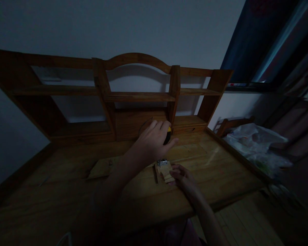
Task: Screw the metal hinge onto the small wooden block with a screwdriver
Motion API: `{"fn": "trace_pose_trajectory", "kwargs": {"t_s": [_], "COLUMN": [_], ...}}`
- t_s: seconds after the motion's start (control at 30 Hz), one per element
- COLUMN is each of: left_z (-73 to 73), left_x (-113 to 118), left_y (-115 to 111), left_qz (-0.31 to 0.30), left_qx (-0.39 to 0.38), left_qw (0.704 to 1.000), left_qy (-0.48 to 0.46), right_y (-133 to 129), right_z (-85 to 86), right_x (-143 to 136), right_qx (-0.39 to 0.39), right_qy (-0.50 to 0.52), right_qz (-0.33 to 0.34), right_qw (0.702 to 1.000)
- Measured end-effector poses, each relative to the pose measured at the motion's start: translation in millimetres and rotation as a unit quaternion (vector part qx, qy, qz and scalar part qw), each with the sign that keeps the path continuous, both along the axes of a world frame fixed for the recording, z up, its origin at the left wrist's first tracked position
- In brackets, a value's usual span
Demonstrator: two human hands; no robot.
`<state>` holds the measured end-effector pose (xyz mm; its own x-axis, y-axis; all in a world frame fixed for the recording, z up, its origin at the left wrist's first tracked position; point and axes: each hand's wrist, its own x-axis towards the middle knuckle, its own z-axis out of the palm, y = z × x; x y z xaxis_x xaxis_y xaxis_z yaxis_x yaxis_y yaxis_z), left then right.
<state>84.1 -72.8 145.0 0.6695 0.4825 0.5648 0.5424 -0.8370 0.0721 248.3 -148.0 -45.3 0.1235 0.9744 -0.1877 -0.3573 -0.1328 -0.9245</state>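
Note:
My left hand is raised over the wooden desk, its fingers wrapped round a black and yellow object that is mostly hidden. Below it, a small pale wooden piece with a metal hinge at its far edge stands near the middle of the desk. My right hand grips the right side of this piece between thumb and fingers. To the left lies a flat wooden board, partly covered by my left forearm.
A wooden shelf unit runs along the back of the desk. Beyond the raised right edge are plastic bags and a chair back. A thin light object lies at the left.

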Motion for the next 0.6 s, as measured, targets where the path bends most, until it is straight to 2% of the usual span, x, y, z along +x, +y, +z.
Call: {"fn": "trace_pose_trajectory", "kwargs": {"t_s": [0.17, 0.43, 0.6], "left_z": [-4.1, -2.5, -1.2], "left_x": [1.0, 0.1, 1.9], "left_y": [3.2, -4.5, -6.3], "left_qz": [0.043, 0.030, 0.050], "left_qx": [0.000, -0.012, 0.017], "left_qw": [0.999, 0.999, 0.999], "left_qy": [-0.026, -0.021, -0.001], "right_y": [0.5, 1.4, 0.5], "right_z": [-1.5, -2.4, -2.1], "right_x": [0.0, 0.2, -0.6], "right_qx": [-0.004, -0.006, -0.002], "right_qy": [-0.005, -0.004, 0.002], "right_qz": [-0.009, -0.010, -0.016], "right_qw": [1.000, 1.000, 1.000]}}
